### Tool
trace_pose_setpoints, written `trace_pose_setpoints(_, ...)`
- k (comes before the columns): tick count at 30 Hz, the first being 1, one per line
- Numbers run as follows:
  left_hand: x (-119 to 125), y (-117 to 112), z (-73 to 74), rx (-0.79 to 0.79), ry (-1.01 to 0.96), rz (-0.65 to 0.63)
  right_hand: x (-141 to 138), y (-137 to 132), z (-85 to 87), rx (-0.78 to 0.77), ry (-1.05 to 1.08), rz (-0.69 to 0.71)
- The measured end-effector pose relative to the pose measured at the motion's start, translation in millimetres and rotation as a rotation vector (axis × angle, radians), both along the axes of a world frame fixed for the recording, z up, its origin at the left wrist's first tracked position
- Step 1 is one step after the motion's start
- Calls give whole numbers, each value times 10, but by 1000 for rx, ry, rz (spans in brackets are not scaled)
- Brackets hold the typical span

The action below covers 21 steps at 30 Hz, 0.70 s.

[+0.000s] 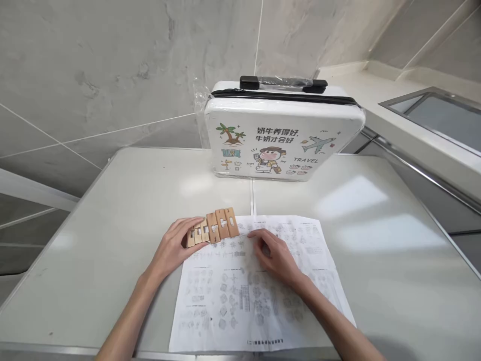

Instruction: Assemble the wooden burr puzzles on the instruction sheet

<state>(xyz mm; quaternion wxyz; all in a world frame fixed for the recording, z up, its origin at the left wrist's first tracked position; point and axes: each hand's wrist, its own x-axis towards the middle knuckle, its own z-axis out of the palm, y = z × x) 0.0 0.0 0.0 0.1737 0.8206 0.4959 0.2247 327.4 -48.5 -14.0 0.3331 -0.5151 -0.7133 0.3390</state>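
Apparently at the lining-up step, with wooden pieces [212,220] side by side in a stepped row across the far left corner of the printed sheet [240,276] on the counter [112,240]. Gripping the left end of the row with the left hand [173,248], with fingers opened just to its breadth, and holding the right hand [276,253] over the sheet near the right end, with fingers loosely curled, partly open and visibly empty. Next, seemingly calling for a steady left hold and a right-hand pinch on one piece.

Left hand [170,248]: clasping, thumb opposite fingers
Right hand [281,255]: fingers loosely bent, gap by thumb
Forearms [330,316]: bare
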Motion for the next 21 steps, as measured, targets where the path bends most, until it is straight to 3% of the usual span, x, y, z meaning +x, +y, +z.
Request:
trace_pose_setpoints(5, 48, -63, 119, 36, -68, 45, -5, -7, 6, -1, 14, -3)
trace_pose_setpoints(8, 198, -108, 222, 51, -104, 46, -7, -7, -1, -11, 29, -7)
trace_pose_setpoints(11, 470, -144, 268, 18, -125, -67, 20, -2, 43, -52, 75, -13)
trace_pose_setpoints(16, 997, -193, 175, -105, -149, -277, 198, -50, 288, -76, 51, -53)
trace_pose_setpoints(21, 1383, -239, 19, -167, -184, -377, 403, -250, 439, -113, -141, -43)
